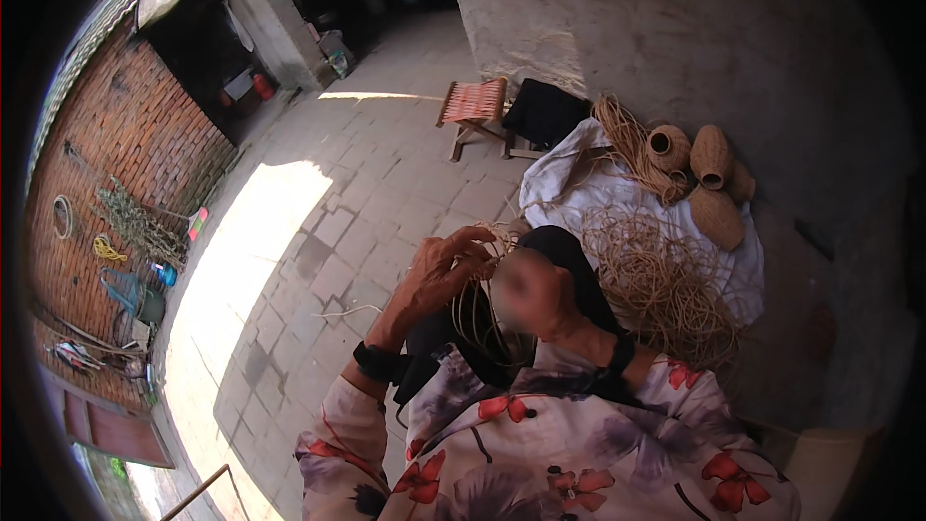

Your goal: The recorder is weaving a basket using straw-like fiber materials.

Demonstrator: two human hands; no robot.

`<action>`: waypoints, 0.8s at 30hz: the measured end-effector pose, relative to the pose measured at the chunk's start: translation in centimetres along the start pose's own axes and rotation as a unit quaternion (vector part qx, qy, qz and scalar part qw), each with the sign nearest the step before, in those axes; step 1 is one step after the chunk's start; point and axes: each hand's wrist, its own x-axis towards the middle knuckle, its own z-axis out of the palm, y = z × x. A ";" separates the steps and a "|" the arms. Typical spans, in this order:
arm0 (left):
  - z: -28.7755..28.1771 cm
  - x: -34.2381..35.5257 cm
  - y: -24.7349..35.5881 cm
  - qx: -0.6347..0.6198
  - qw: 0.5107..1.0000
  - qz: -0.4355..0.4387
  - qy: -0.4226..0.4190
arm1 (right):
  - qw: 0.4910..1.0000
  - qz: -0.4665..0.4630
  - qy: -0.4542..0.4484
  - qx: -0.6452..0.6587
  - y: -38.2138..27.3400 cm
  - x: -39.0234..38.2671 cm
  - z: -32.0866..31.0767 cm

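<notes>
My left hand is bent over my lap, its fingers curled in around thin tan strands of cane or cord. The strands loop down between my two hands, over my dark trousers. Close on the other side, my right hand is closed against the same bunch. A blurred patch covers part of that hand, so its fingertips are hard to make out. The strands' upper ends show beyond the fingers. Black bands circle both my wrists.
At right, a white cloth carries a tangled heap of tan strands, a long bundle and several woven vessels. Ahead stand a folding stool with a red-striped seat and a black-covered seat. A brick wall runs along the left.
</notes>
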 end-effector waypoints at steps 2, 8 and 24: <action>0.1 -0.1 -0.5 0.015 1.000 0.009 -0.012 | 1.000 -0.024 0.007 -0.013 0.0 0.1 0.3; 1.0 -0.1 -1.6 0.039 0.999 0.001 0.025 | 0.992 -0.094 0.035 -0.073 0.5 0.5 0.5; 0.7 0.2 -0.7 0.050 0.996 -0.063 -0.045 | 0.986 0.139 -0.091 0.021 0.2 0.6 0.6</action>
